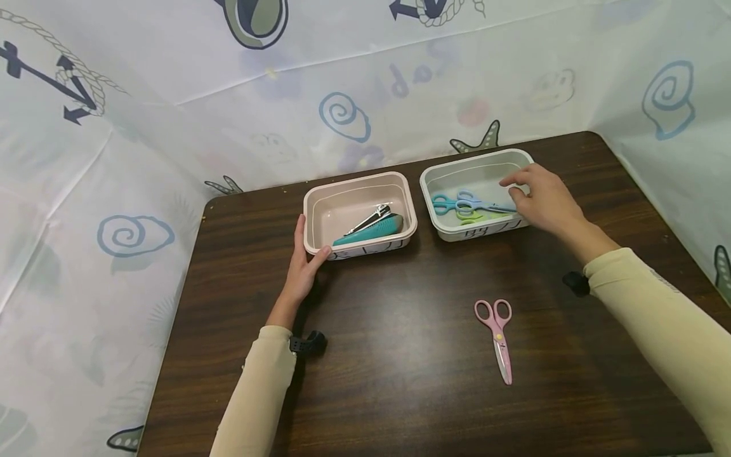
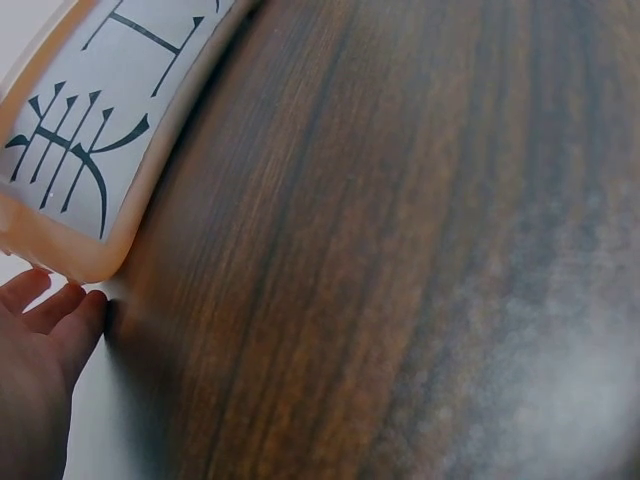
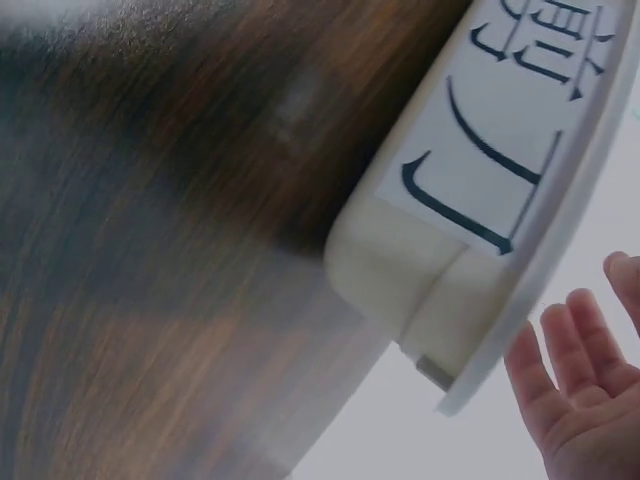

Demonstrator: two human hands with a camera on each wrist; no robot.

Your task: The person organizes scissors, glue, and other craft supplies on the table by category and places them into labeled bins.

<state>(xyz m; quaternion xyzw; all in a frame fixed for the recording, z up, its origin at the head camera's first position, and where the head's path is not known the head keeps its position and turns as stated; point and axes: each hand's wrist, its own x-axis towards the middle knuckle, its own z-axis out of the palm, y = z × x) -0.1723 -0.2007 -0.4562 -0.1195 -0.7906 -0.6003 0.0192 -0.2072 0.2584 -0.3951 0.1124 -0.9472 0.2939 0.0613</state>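
My left hand (image 1: 297, 274) touches the left front corner of a pale pink bin (image 1: 331, 212), its fingers along the side and its thumb near the front rim. In that bin lie a teal utility knife (image 1: 370, 230) and a slim silver-and-black tool (image 1: 368, 219) whose kind I cannot tell. Over the right side of a grey-white bin (image 1: 485, 174) hovers my right hand (image 1: 546, 198), fingers loosely bent and holding nothing. Light blue scissors (image 1: 492, 207), teal scissors (image 1: 447, 204) and lime green scissors (image 1: 485, 216) lie inside it, partly overlapping. Pink scissors (image 1: 498, 331) rest on the table, handles pointing away from me.
Both bins stand near the back edge of a dark wooden table (image 1: 400, 355). Their front labels (image 2: 110, 110) carry large black characters. A white printed sheet (image 1: 228, 133) hangs around the table's back and sides.
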